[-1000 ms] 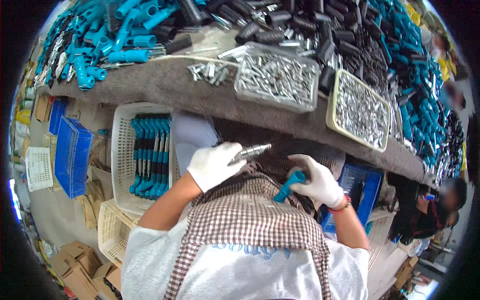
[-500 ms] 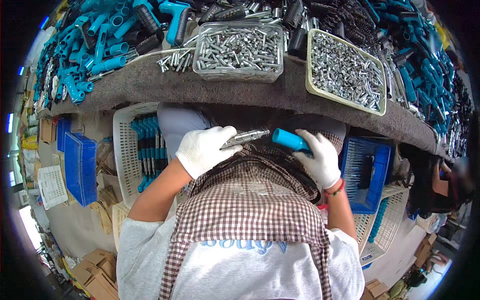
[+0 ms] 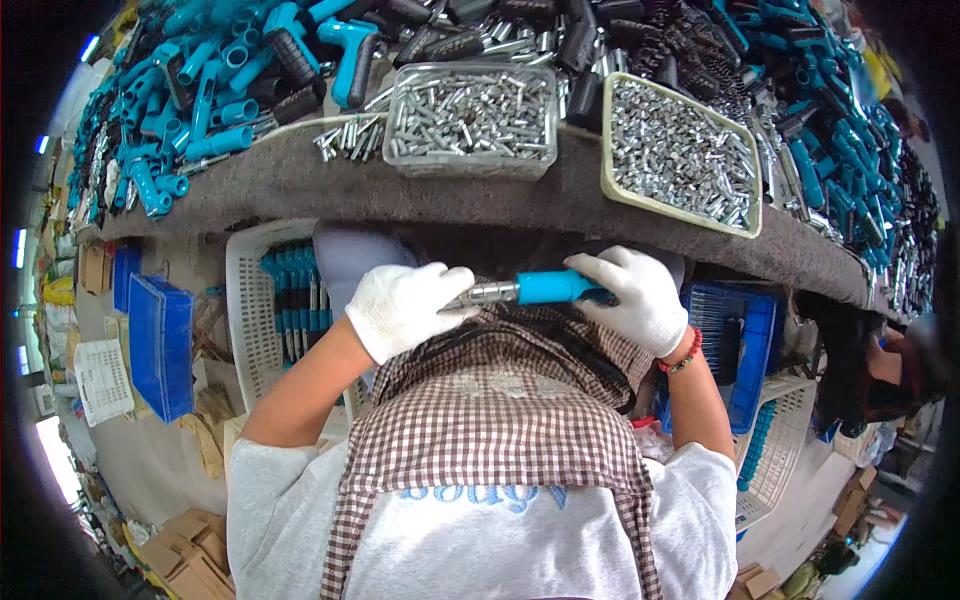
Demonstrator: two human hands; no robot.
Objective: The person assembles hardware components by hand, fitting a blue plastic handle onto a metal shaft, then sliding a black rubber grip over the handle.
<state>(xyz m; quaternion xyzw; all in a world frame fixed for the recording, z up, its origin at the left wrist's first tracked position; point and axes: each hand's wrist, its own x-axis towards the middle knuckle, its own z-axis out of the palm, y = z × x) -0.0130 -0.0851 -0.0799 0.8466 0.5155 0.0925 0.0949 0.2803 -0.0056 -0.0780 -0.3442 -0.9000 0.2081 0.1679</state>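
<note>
**Shaft meets sleeve mouth: one piece part-joined, many parts waiting**

Head view (only view). Left grip [image 3: 410, 308]: gloved fingers wrapped round a metal shaft [image 3: 492, 292], tip pointing right. Right grip [image 3: 635, 300]: gloved thumb and fingers clasped on a teal sleeve [image 3: 548, 287], mouth facing left. Both parts are held in line above the lap, on the near side of the bench [image 3: 330, 195]. Shaft end is at the sleeve mouth; cannot tell whether it only touches or is already inside.

Done, as judged: parts picked up, aligned and brought together. In the white crate [image 3: 240, 330] at left, a row of teal-and-black pieces [image 3: 295, 300] lies side by side; these look further assembled than the one in hand.

Left, as judged: a good length of shaft lies outside the sleeve, so the join seems incomplete. Stock on the bench is plentiful: teal housings [image 3: 220, 140] piled far left, metal pins in a clear tray [image 3: 470, 165] at centre, short metal pieces in a cream tray [image 3: 680, 218] to its right. Batch appears far from used up.
</note>
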